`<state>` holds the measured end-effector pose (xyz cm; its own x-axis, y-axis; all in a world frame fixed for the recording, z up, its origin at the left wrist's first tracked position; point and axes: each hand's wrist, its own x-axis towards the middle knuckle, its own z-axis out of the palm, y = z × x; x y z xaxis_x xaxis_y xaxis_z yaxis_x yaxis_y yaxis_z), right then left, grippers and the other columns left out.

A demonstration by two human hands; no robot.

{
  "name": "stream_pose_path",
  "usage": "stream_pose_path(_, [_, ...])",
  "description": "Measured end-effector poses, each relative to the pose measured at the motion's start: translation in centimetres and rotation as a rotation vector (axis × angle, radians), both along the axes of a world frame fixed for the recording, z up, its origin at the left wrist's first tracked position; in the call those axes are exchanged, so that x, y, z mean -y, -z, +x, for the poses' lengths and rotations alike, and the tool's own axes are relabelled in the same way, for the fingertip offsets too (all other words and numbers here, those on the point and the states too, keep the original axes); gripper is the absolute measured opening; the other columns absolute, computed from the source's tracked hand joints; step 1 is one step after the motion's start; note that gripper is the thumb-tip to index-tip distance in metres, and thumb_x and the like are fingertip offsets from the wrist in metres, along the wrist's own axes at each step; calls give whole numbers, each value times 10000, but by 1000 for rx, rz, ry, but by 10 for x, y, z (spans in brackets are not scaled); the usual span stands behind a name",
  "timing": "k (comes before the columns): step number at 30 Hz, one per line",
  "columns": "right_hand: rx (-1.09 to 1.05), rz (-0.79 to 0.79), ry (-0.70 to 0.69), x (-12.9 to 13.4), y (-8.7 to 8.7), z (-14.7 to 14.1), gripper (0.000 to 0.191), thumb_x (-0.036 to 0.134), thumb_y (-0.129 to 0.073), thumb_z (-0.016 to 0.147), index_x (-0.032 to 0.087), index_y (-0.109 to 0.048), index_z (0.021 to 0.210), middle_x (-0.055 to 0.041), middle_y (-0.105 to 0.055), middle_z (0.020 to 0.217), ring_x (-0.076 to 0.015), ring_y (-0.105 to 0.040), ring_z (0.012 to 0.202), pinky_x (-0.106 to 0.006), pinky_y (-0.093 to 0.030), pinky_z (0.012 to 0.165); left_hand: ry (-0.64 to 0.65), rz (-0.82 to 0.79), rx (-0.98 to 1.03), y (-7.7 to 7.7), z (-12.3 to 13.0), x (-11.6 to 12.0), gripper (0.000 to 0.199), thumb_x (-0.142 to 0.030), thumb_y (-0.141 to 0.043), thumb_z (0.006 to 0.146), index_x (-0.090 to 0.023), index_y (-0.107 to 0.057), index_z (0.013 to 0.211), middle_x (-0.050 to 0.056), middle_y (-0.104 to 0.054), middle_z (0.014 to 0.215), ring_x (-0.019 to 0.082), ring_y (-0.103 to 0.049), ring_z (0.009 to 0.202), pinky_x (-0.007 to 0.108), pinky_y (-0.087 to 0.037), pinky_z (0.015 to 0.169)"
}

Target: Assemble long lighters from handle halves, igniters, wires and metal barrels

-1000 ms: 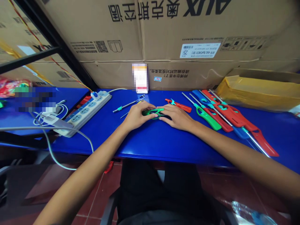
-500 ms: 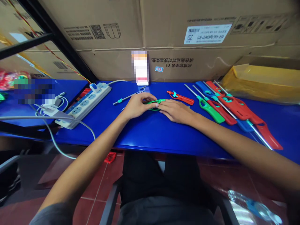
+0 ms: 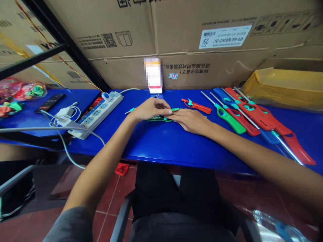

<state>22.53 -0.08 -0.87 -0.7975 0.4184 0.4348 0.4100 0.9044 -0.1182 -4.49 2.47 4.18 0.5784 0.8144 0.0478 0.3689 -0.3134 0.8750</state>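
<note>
A green lighter casing (image 3: 161, 119) lies on the blue table between my hands, its open side showing dark and metallic parts; much of it is hidden under my fingers. My left hand (image 3: 151, 109) is closed over its upper side, thumb and fingertips pinched together. From the right, my right hand (image 3: 190, 120) holds the casing's end with its fingers pressed together. Behind my left hand a thin metal rod with a teal piece (image 3: 130, 110) is partly covered. A red lighter casing half (image 3: 198, 106) with a teal trigger rests just beyond my right hand.
Several long-nosed lighters, including a green one (image 3: 232, 119) and a red one (image 3: 262, 112), lie at right before a yellow-taped box (image 3: 290, 84). A lit phone (image 3: 154, 75) leans on the cardboard behind. On the left are a power strip (image 3: 99, 112) and white cables (image 3: 60, 141).
My left hand has shifted slightly over the green casing, and more of the casing's near edge and inside now shows. My right hand stays against it. The view has shifted slightly.
</note>
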Motion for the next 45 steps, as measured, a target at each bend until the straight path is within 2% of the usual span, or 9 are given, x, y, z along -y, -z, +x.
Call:
stream_pose_path(7, [7,43,7,1,0,-1,496,42,-598,1108,236,-778,1528,-82,-799,1547,-286,-779,1414,-522,-674,1184,-24,-2,46,-1,-2,-2,337,-520,-942,865,-211,-895,990,62,-858,912,187,-771,838,339,-623,829])
stream_pose_path(12, [2,58,7,1,0,-1,484,55,-602,1117,239,-777,1528,-76,-807,1535,-279,-788,1402,-507,-680,1177,-15,-9,81,0,-3,0,331,-507,-939,871,-201,-887,987,60,-864,943,176,-777,865,322,-625,863])
stream_pose_path(19, [11,63,18,1,2,0,477,91,-584,1149,250,-753,1566,-97,-815,1518,-281,-800,1383,-521,-675,1181,-89,5,138,3,-9,0,397,-571,-882,949,-175,-850,969,77,-847,922,173,-774,845,325,-623,868])
stream_pose_path(26, [-12,40,-2,-1,5,1,463,110,-567,1169,245,-746,1573,-80,-806,1536,-274,-780,1420,-514,-661,1207,-205,75,154,-2,-11,5,451,-630,-775,1040,-186,-834,990,90,-854,921,177,-787,828,325,-630,844])
stream_pose_path(32, [-55,-2,-25,-1,6,5,488,81,-599,1138,253,-752,1568,-89,-816,1517,-289,-787,1407,-538,-669,1194,-316,176,181,-2,-17,7,404,-585,-767,1029,-184,-810,1042,75,-833,917,169,-758,793,322,-626,803])
stream_pose_path(38, [-93,-36,-18,2,1,8,467,128,-608,1155,275,-722,1583,-81,-829,1490,-269,-798,1371,-535,-672,1191,-417,313,48,-2,-25,22,319,-501,-763,1025,-193,-822,1086,76,-854,990,177,-744,843,332,-604,821])
stream_pose_path(41, [-97,-62,19,5,-1,9,464,165,-635,1155,246,-693,1608,-116,-822,1494,-284,-808,1352,-530,-686,1166,-444,331,10,-3,-29,34,328,-504,-757,1031,-193,-837,1100,88,-873,1066,195,-756,897,340,-594,832])
stream_pose_path(45, [-110,-61,-15,5,0,9,383,156,-603,1166,205,-761,1511,-124,-830,1478,-297,-797,1379,-532,-681,1175,-482,315,-16,-4,-36,47,360,-544,-772,1030,-202,-846,1116,83,-880,1101,221,-778,958,366,-598,897])
